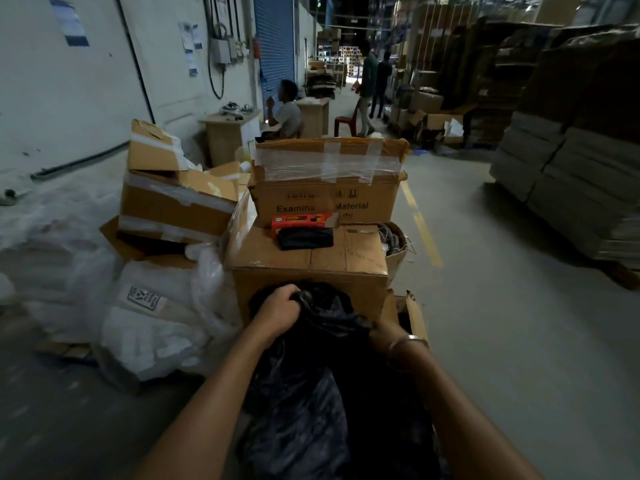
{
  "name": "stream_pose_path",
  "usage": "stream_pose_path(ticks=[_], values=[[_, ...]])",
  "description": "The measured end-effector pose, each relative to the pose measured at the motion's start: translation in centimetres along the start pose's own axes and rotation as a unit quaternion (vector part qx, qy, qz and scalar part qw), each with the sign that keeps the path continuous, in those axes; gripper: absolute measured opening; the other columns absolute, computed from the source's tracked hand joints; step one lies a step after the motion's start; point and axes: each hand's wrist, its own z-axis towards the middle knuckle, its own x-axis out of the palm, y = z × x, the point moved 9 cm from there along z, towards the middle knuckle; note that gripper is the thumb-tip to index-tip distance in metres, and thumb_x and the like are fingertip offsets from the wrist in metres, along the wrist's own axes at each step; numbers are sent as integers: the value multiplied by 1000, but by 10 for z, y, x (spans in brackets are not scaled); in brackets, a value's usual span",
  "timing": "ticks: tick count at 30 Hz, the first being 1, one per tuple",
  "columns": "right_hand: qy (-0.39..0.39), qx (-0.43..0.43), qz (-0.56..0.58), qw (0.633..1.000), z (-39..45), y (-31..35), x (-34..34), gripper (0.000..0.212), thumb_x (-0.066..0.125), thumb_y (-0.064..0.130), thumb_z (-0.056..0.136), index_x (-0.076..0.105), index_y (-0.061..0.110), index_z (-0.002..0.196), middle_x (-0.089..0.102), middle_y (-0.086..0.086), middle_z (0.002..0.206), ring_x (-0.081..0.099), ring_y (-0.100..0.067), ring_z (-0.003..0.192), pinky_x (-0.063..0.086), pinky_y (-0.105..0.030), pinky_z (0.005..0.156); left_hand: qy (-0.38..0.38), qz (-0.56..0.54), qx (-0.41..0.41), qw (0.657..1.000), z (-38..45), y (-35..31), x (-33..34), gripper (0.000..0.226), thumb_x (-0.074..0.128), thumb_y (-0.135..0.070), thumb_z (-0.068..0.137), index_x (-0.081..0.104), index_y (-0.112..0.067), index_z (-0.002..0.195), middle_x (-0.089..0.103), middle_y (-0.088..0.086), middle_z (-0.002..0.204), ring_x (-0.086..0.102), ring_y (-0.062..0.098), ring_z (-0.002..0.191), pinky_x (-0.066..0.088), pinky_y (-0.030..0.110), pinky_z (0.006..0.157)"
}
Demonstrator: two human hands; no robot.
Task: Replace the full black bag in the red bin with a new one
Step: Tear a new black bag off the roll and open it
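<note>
The full black bag (311,403) bulges low in the middle of the view, between my forearms. My left hand (278,308) is closed around the gathered top of the bag. My right hand (386,329) is mostly hidden behind the bag's plastic; only the wrist with a metal bracelet shows, and it seems to grip the bag's far side. The red bin is not visible. A folded black bag roll (306,238) lies on a cardboard box (332,258) just beyond my hands, beside a small red packet (299,220).
Taped cardboard boxes (329,178) and torn boxes (173,199) stand ahead; white plastic sacks (152,323) pile up on the left floor. A person sits at a desk (285,112); two people stand down the aisle (374,84). Stacked pallets of cardboard (571,161) line the right.
</note>
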Motion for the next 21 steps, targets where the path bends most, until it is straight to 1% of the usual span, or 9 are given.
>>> stream_pose_path(ticks=[3,6,8,10,13,15,17,19,21], values=[[-143,44,186,971,-11,-2,-54,25,45,12,98,63,-3,108,61,-14,101,58,-30,95,40,-33,75,96,45,2,994,-1,7,17,13,60,-27,88,67,-23,97,68,1,99,63,14,88,50,34,80],[-185,60,307,932,-19,-11,-75,22,47,6,96,66,6,107,63,-13,106,54,-26,92,36,-28,78,176,152,21,972,-4,19,30,35,77,-50,69,72,-26,94,72,-7,94,67,10,87,54,33,78],[-176,60,342,921,-23,-10,-82,18,50,8,94,67,6,100,65,-10,103,56,-24,88,40,-28,76,137,242,24,960,4,32,23,38,79,-51,65,74,-23,89,73,-5,90,67,11,85,56,34,74],[-118,55,329,935,-24,-8,-79,11,63,19,90,68,9,90,69,-8,95,63,-23,84,51,-32,75,59,259,18,964,14,42,11,23,74,-37,71,73,-19,85,73,0,89,68,18,86,53,30,69],[-10,52,126,991,-18,-14,-66,31,83,31,70,69,19,96,71,-5,98,66,-23,92,55,-37,79,-48,59,-46,996,19,59,-4,17,55,-11,83,71,-16,82,71,7,82,68,28,83,44,27,64],[-32,59,-25,997,-10,-24,-66,22,76,25,75,71,15,94,71,-8,95,66,-23,87,58,-38,78,-87,-84,-104,987,20,75,-5,25,44,-4,88,69,-10,88,68,9,84,65,27,79,46,27,67],[-97,68,-12,993,-9,-29,-73,18,62,14,79,73,10,93,71,-13,93,66,-27,83,58,-42,80,-81,-137,-126,979,22,84,2,32,40,-4,88,71,-7,97,71,10,88,66,28,80,55,34,72],[-155,80,82,981,-13,-30,-76,28,52,7,80,72,5,99,71,-18,97,65,-34,86,57,-43,82,-67,-172,-121,975,19,79,13,37,39,-1,87,73,-13,98,73,11,90,69,30,83,58,44,78],[-206,100,175,958,-15,-33,-77,32,44,-1,87,68,-6,108,68,-21,112,62,-38,103,50,-40,87,-55,-202,-120,970,15,72,22,37,39,-1,92,72,-16,97,73,9,90,68,29,82,58,40,77]])
